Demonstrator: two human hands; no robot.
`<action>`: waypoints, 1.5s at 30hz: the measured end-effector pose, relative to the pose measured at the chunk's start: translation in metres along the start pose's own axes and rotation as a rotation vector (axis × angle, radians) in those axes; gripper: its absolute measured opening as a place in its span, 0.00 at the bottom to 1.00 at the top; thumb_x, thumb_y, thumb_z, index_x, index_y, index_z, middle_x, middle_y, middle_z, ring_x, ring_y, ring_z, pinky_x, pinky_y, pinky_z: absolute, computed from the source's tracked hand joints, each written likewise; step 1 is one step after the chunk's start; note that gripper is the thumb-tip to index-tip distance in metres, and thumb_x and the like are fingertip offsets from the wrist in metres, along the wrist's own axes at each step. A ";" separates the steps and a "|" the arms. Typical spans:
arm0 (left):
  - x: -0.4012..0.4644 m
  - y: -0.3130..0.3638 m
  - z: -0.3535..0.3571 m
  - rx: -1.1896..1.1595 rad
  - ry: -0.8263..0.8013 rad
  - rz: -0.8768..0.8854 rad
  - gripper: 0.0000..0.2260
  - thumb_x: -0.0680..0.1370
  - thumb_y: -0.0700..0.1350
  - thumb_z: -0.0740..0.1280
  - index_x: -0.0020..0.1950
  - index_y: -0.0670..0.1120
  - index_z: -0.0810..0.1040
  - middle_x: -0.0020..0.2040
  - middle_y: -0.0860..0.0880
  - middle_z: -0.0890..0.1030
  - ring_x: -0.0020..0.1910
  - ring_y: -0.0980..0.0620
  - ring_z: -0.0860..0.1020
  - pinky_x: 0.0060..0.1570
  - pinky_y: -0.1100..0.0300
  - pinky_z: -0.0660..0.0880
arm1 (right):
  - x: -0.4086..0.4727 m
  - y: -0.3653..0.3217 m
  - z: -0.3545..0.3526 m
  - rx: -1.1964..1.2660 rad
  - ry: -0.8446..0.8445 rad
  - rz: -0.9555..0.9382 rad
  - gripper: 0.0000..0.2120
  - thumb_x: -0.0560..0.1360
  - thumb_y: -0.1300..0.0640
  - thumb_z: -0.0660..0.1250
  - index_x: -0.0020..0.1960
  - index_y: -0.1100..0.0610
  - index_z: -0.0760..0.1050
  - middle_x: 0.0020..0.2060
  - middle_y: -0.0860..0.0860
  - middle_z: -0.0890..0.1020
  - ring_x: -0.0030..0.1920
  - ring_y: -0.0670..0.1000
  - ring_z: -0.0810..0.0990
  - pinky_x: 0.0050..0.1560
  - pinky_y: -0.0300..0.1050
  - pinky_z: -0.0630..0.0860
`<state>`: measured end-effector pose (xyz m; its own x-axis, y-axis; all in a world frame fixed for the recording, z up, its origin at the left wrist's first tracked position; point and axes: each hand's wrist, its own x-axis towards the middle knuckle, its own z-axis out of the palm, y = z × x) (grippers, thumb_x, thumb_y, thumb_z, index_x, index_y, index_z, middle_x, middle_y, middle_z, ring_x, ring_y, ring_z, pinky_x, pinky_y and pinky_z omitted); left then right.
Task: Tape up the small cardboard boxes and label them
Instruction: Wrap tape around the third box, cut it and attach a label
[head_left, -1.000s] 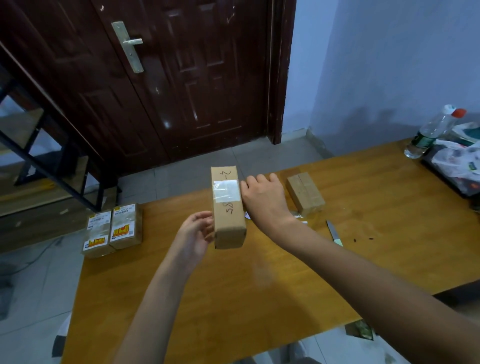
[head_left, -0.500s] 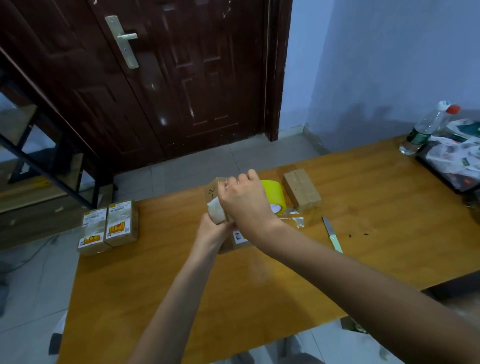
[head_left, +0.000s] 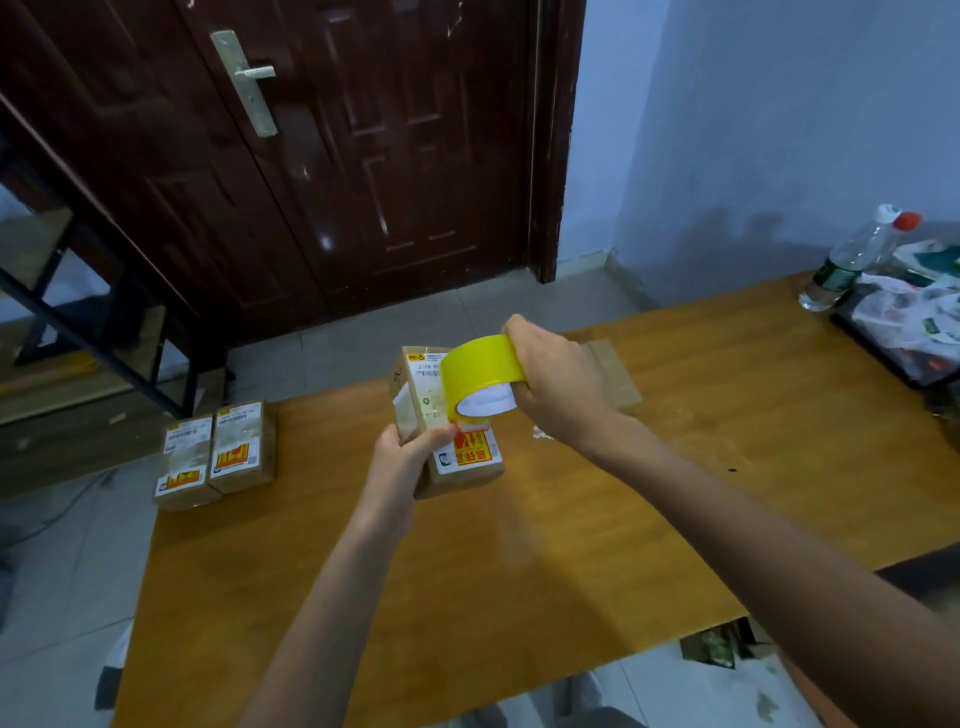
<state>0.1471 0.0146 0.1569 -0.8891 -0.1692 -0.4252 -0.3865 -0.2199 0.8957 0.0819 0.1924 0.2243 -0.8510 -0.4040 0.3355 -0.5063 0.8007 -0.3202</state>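
Small labelled brown cardboard box held upright above wooden surface, left hand grip wrapped round lower edge. Right hand grip clasps yellow tape roll against box top. Risks: tape wrinkles or covers label if pull skews; box twists in one-handed hold.

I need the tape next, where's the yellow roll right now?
In the head view, the yellow tape roll is centre frame above the table, gripped by the right hand against the labelled box the left hand holds.
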 end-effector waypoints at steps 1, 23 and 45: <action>-0.001 0.003 -0.003 -0.009 0.019 0.010 0.19 0.70 0.41 0.74 0.60 0.41 0.77 0.49 0.43 0.85 0.46 0.45 0.85 0.42 0.51 0.82 | 0.001 0.001 -0.005 -0.085 0.052 -0.020 0.13 0.67 0.67 0.66 0.44 0.55 0.65 0.33 0.48 0.71 0.31 0.57 0.75 0.25 0.40 0.49; -0.020 0.039 -0.021 -0.251 -0.229 0.025 0.19 0.69 0.44 0.69 0.60 0.44 0.76 0.55 0.42 0.84 0.52 0.43 0.84 0.41 0.55 0.82 | 0.000 0.025 0.004 -0.564 -0.083 -0.073 0.18 0.61 0.73 0.59 0.42 0.55 0.59 0.34 0.50 0.66 0.34 0.52 0.65 0.27 0.41 0.51; -0.023 0.020 -0.010 -0.576 -0.351 -0.037 0.19 0.74 0.46 0.62 0.65 0.45 0.75 0.53 0.44 0.83 0.48 0.46 0.83 0.42 0.54 0.82 | -0.006 -0.003 0.040 -0.302 -0.060 -0.063 0.11 0.70 0.63 0.71 0.50 0.57 0.73 0.38 0.52 0.77 0.35 0.50 0.72 0.25 0.41 0.71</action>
<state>0.1627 0.0045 0.1832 -0.9425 0.1489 -0.2993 -0.3120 -0.7130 0.6279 0.0832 0.1750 0.1874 -0.8306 -0.4754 0.2902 -0.5018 0.8647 -0.0197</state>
